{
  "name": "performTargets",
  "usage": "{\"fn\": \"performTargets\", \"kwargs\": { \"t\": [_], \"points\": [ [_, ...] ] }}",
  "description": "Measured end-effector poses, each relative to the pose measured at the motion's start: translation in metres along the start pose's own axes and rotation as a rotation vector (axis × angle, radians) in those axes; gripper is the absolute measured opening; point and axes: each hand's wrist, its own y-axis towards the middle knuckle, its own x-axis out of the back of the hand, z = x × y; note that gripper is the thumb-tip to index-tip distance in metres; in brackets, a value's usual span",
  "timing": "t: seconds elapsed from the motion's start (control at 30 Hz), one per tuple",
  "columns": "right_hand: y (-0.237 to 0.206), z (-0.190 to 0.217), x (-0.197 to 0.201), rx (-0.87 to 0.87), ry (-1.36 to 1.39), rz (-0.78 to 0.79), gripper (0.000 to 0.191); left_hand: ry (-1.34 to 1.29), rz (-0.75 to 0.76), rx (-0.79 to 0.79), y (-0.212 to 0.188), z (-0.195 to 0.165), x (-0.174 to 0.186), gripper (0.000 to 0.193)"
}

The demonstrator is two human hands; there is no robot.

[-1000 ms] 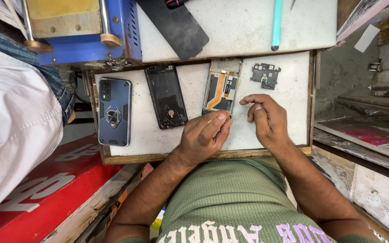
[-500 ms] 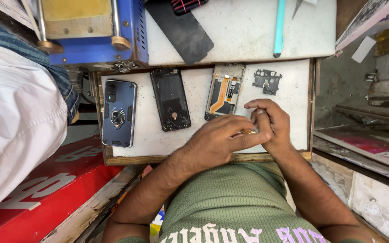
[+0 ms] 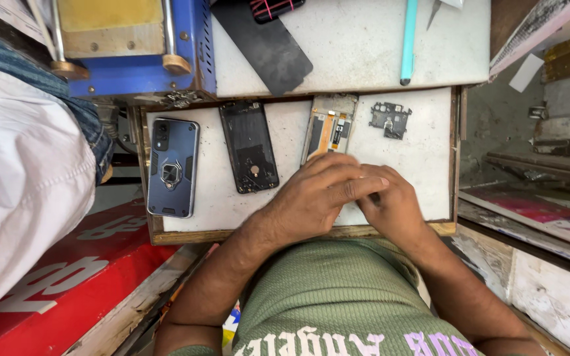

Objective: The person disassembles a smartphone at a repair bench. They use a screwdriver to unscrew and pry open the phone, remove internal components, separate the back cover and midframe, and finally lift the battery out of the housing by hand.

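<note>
My left hand (image 3: 321, 194) reaches across and lies over the fingers of my right hand (image 3: 397, 207); both rest on the front part of a white work board (image 3: 423, 165). A small dark sliver shows between the fingers, too hidden to identify. Just beyond my hands lies an opened phone (image 3: 328, 126) with an orange flex strip inside. A small dark circuit part (image 3: 390, 118) sits to its right. Further left lie a black phone back frame (image 3: 249, 146) and a blue phone with a ring holder (image 3: 173, 168).
A blue machine (image 3: 136, 46), a black sheet (image 3: 262, 43) and a teal pen-like tool (image 3: 408, 39) lie on the upper shelf. Another person in a white shirt (image 3: 14, 171) stands at the left. A red board (image 3: 67, 290) is below left, with stacked panels (image 3: 542, 204) at the right.
My left hand has slid right from the board's middle and now covers the right hand's fingers. The right hand drew back slightly toward the front edge. The phone parts stayed put.
</note>
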Motion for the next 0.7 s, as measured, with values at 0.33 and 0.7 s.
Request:
{"fn": "performTargets", "kwargs": {
  "t": [0.33, 0.7],
  "points": [
    [0.006, -0.007, -0.004, 0.037, -0.211, 0.113, 0.035, 0.134, -0.023, -0.053, -0.003, 0.004, -0.008, 0.057],
    [0.004, -0.008, 0.003, 0.154, -0.009, 0.002, 0.026, 0.179, 0.053, -0.017, 0.001, -0.003, -0.024, 0.076]
  ]
}}
